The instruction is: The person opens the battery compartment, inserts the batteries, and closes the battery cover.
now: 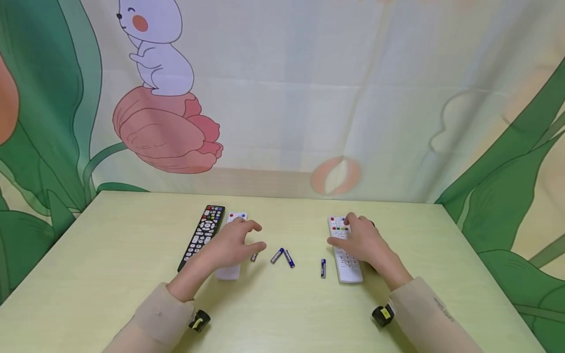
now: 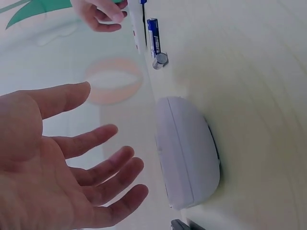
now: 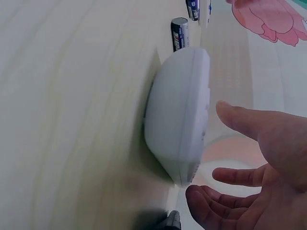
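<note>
My left hand [image 1: 236, 242] hovers over a white remote control [image 1: 228, 272], its fingers spread and relaxed around nothing. In the left wrist view the open palm stands apart from that remote's rounded end [image 2: 187, 153]. Over a second white remote control [image 1: 350, 273] is my right hand [image 1: 359, 238], fingers loosely bent with a gap between thumb and fingers. The right wrist view has its fingertips [image 3: 194, 191] close to the edge of this remote [image 3: 175, 115]. Between the two remotes lie several small blue and silver batteries, among them one battery [image 1: 323, 268] beside the right remote.
A black remote control [image 1: 207, 225] lies left of the left white one, partly covered by my forearm. Something dark [image 3: 168, 221] sits past the right remote, mostly hidden. A printed curtain [image 1: 265, 98] hangs behind the table's back edge.
</note>
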Demonstrator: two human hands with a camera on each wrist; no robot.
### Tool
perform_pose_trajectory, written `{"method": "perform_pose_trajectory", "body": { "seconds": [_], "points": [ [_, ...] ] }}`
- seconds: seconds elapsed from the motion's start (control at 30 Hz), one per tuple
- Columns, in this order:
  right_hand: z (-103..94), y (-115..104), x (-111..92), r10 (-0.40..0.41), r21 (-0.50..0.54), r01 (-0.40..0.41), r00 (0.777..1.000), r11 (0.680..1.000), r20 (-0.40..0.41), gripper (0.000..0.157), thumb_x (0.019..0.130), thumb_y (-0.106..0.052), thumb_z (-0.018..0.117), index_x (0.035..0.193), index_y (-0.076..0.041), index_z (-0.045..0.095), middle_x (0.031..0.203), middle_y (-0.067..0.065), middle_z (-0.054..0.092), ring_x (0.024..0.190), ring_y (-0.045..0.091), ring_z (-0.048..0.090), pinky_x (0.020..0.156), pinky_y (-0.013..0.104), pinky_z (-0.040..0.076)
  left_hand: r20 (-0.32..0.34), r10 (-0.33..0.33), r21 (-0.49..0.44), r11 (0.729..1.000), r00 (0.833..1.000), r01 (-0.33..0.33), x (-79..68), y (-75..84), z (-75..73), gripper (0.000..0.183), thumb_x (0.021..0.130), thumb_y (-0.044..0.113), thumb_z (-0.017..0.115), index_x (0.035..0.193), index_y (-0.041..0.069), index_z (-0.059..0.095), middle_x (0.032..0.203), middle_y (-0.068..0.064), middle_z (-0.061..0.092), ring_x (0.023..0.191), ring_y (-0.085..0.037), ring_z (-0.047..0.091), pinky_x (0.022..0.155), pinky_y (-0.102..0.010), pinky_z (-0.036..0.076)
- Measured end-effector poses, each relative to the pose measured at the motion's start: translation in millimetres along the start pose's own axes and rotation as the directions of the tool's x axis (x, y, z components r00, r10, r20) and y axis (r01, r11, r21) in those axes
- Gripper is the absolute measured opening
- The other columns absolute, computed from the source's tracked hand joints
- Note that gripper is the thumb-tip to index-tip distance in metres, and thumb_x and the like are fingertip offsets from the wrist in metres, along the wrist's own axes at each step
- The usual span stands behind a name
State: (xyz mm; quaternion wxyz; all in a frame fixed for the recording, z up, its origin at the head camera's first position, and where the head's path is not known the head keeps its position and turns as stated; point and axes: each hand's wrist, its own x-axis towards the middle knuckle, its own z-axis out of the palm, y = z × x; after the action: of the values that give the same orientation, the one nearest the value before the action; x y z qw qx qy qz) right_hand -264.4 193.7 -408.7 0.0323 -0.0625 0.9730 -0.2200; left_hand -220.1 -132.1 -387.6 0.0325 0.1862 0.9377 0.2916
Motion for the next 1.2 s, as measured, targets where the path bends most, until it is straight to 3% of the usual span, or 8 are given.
{"method": "perform_pose_trajectory", "body": {
  "seconds": [0.37, 0.57, 0.77, 0.93, 1.2],
  "points": [
    [-3.0, -1.5, -5.7, -0.065, -0.007, 0.065, 0.998, 0.998, -0.013, 0.053, 0.093, -0.039, 0.074, 0.126, -0.002, 0.057, 0.111, 0.016, 0.063, 0.088, 0.025, 0.057, 0.075, 0.039, 0.049, -0.018, -0.131, 0.191, 0.973, 0.991, 0.132, 1.6, -2.2, -2.5, 0.059, 0.099, 0.035, 0.068, 0.140, -0.005, 0.055, 0.138, -0.030, 0.051, 0.124, -0.046, 0.051, 0.100, -0.065, 0.045],
    [-4.5, -3.0, -10.2, -0.129, -0.009, 0.128, 0.991, 0.992, -0.030, 0.044, 0.095, -0.035, 0.073, 0.123, -0.003, 0.061, 0.110, 0.015, 0.064, 0.093, 0.028, 0.059, 0.081, 0.043, 0.051, -0.055, -0.182, 0.256, 0.948, 0.982, 0.190, 5.0, -5.1, -0.8, 0.058, 0.097, 0.033, 0.070, 0.135, -0.010, 0.057, 0.135, -0.034, 0.049, 0.120, -0.048, 0.052, 0.093, -0.062, 0.052],
    [-5.2, -4.0, -12.9, -0.176, 0.006, 0.176, 0.984, 0.984, -0.038, 0.036, 0.095, -0.029, 0.072, 0.117, -0.003, 0.063, 0.101, 0.012, 0.065, 0.087, 0.026, 0.060, 0.075, 0.042, 0.052, -0.080, -0.220, 0.290, 0.928, 0.972, 0.234, 9.7, -11.0, 1.3, 0.057, 0.098, 0.031, 0.070, 0.131, -0.014, 0.056, 0.136, -0.036, 0.048, 0.123, -0.051, 0.052, 0.096, -0.059, 0.052],
    [-6.1, -6.3, -15.7, -0.185, 0.022, 0.185, 0.982, 0.982, -0.027, 0.034, 0.096, -0.029, 0.072, 0.116, -0.004, 0.064, 0.098, 0.009, 0.065, 0.083, 0.023, 0.060, 0.071, 0.040, 0.052, -0.084, -0.234, 0.317, 0.915, 0.969, 0.249, 12.2, -12.9, 2.5, 0.059, 0.097, 0.031, 0.070, 0.131, -0.016, 0.055, 0.135, -0.039, 0.047, 0.115, -0.050, 0.056, 0.088, -0.056, 0.056],
    [-6.6, -11.1, -19.6, -0.220, 0.032, 0.221, 0.975, 0.975, -0.024, 0.032, 0.096, -0.028, 0.072, 0.115, -0.004, 0.065, 0.097, 0.009, 0.066, 0.082, 0.022, 0.060, 0.069, 0.038, 0.052, -0.020, -0.301, 0.302, 0.907, 0.953, 0.293, 14.8, -11.0, 3.7, 0.069, 0.095, 0.033, 0.074, 0.138, -0.016, 0.049, 0.146, -0.043, 0.035, 0.106, -0.046, 0.060, 0.080, -0.051, 0.060]
  ]
}}
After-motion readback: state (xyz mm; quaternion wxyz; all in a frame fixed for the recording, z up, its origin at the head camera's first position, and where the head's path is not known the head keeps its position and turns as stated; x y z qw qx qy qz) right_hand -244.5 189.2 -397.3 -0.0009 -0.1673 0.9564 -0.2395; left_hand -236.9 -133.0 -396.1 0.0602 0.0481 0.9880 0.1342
